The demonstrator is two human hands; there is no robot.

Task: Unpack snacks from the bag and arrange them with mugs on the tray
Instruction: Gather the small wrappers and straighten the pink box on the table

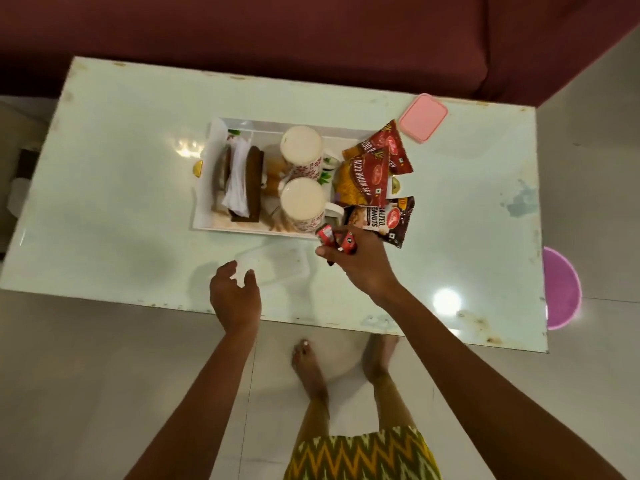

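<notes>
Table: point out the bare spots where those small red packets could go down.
The table is bare left of the tray, and right of the snack packets below the pink lid. The tray is crowded; the clear container fills the near middle.

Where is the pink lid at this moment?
In the head view, the pink lid lies flat on the table near its far right edge, just beyond the tray's right end and the red snack packets.

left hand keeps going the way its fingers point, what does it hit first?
Most likely the clear plastic container, lying on the table right ahead of the left hand fingertips. Beyond it is the white tray. Hand height above the table is unclear.
</notes>
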